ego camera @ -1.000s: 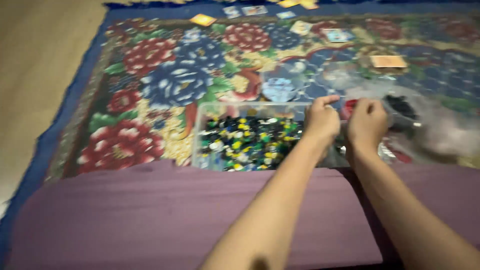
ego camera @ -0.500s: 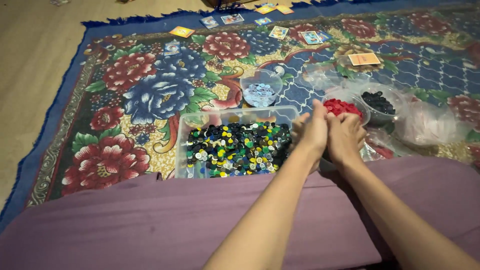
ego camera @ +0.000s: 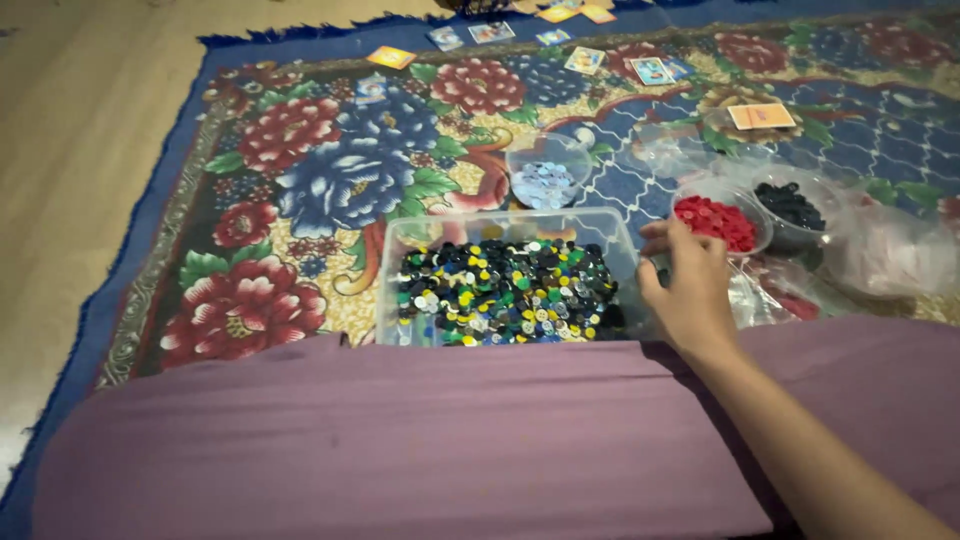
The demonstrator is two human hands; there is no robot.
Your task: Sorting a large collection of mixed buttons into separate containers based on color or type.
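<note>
My right hand (ego camera: 690,290) rests at the right edge of a clear plastic box (ego camera: 400,240) filled with mixed small buttons (ego camera: 505,295) in black, yellow, green and white. Its fingers curl toward a clear bowl of red buttons (ego camera: 715,220) just beyond it. Whether something is pinched between the fingertips is hidden by the back of the hand. My forearm runs in from the lower right over a purple cloth (ego camera: 400,440). My left hand is out of view.
A bowl of black buttons (ego camera: 790,205), a bowl of pale blue buttons (ego camera: 543,183), an empty clear bowl (ego camera: 670,150) and a crumpled plastic bag (ego camera: 890,250) sit on the floral rug (ego camera: 330,180). Cards (ego camera: 762,115) lie scattered at the far edge. Wooden floor (ego camera: 70,150) lies left.
Both hands were pressed together at the box's right end. The left arm has now left the view, and the right hand remains alone by the red buttons.
</note>
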